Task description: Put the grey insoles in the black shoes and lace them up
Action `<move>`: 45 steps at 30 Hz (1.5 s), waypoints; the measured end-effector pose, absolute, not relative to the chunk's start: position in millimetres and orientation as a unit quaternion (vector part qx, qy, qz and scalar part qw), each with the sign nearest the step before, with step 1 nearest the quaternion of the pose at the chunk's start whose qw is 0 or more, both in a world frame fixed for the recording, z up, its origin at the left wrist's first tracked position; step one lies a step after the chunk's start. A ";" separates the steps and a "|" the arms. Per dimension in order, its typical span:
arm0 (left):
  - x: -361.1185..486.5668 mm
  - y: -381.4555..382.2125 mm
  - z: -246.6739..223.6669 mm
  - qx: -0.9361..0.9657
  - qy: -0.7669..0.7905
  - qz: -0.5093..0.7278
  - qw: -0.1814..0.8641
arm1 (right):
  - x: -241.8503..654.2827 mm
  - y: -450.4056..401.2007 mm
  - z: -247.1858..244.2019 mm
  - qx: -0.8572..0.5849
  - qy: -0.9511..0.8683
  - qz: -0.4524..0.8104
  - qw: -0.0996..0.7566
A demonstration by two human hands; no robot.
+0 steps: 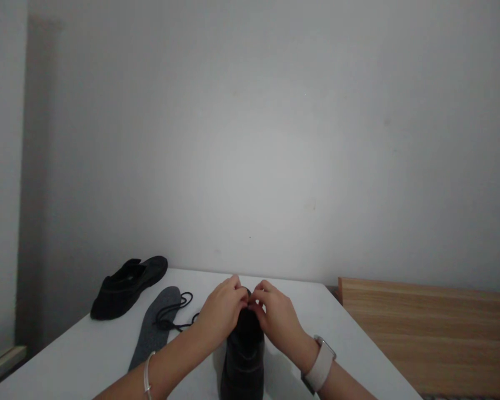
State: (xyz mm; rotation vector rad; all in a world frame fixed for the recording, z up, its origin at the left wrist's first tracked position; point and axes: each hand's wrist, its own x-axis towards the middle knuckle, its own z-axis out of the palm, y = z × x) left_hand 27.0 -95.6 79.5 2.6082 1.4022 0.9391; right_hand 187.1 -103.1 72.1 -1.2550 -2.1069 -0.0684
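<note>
A black shoe (244,361) stands on the white table, its heel end towards me and its toe pointing away. Over its front part, my left hand (229,303) is closed, with fingertips pinched together at the shoe's upper. My right hand (273,311) meets it there from the right, thumb and forefinger pinched too. What the fingertips hold is too small to make out. The two hands nearly touch. A black lace (165,321) lies looped over a grey insole (156,322), left of my left forearm.
Another black shoe (127,286) rests at the table's back left edge. Behind the white table (316,311) rises a plain grey wall. A wooden panel (425,333) stands beyond the table's right edge.
</note>
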 end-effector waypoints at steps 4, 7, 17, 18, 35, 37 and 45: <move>18.0 -82.9 87.5 0.787 0.353 0.489 0.129 | 185.5 -100.2 89.9 -0.432 -0.736 0.069 0.517; 17.6 -73.6 80.5 0.745 0.308 0.531 0.261 | 182.2 -95.6 89.9 -0.400 -0.700 0.156 0.571; 31.3 -64.2 67.3 0.715 0.257 0.462 0.457 | 174.5 -93.1 90.0 -0.355 -0.724 0.137 0.575; 31.2 -67.2 69.6 0.722 0.252 0.455 0.456 | 174.7 -93.4 91.8 -0.352 -0.728 0.126 0.575; 33.3 -74.7 65.1 0.718 0.270 0.489 0.414 | 180.9 -93.5 64.5 -0.339 -0.626 0.379 0.590; 34.5 -78.3 65.0 0.718 0.281 0.498 0.397 | 180.4 -95.6 65.1 -0.349 -0.621 0.367 0.599; 35.4 -88.1 62.5 0.701 0.263 0.494 0.442 | 181.9 -108.4 60.0 -0.413 -0.691 0.145 0.576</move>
